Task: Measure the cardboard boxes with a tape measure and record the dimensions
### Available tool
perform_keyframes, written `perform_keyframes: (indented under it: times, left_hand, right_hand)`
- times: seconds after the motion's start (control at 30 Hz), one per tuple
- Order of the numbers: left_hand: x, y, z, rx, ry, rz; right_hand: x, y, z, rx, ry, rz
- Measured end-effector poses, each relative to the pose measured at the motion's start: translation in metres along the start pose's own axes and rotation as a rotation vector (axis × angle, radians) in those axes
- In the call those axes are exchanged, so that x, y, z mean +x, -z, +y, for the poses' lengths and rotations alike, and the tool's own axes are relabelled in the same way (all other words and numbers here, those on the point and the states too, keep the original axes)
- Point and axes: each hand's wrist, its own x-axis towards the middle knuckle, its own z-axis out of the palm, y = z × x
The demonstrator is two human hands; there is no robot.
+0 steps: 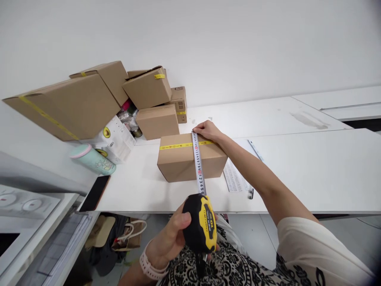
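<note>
head view: left hand (169, 238) wraps a tape measure (197, 223), right hand (209, 130) pinches its blade (197, 161) at the cardboard box's (177, 163) far edge.

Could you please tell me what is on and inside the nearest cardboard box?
Yellow printed tape lies on the cardboard box, crossed by a tape-measure blade whose end the right hand holds. The closed box hides any contents.

A closed brown cardboard box (177, 163) with a yellow strip (175, 146) lies on the white bench (300, 171); the black-and-yellow tape measure (196, 224) has its blade (197, 163) drawn out across the top.
</note>
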Motion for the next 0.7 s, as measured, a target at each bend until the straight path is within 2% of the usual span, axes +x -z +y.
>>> perform_keyframes:
  times: [0.27,0.7]
  left_hand:
    - [-0.001,-0.012,-0.009,-0.007,-0.031,-0.018]
    - [-0.001,-0.014,-0.01,0.017,-0.022,0.019]
  right_hand:
    - [0.004,-0.003,0.004,-0.02,-0.039,-0.067]
    - [0.006,-0.005,0.002,-0.037,-0.054,-0.067]
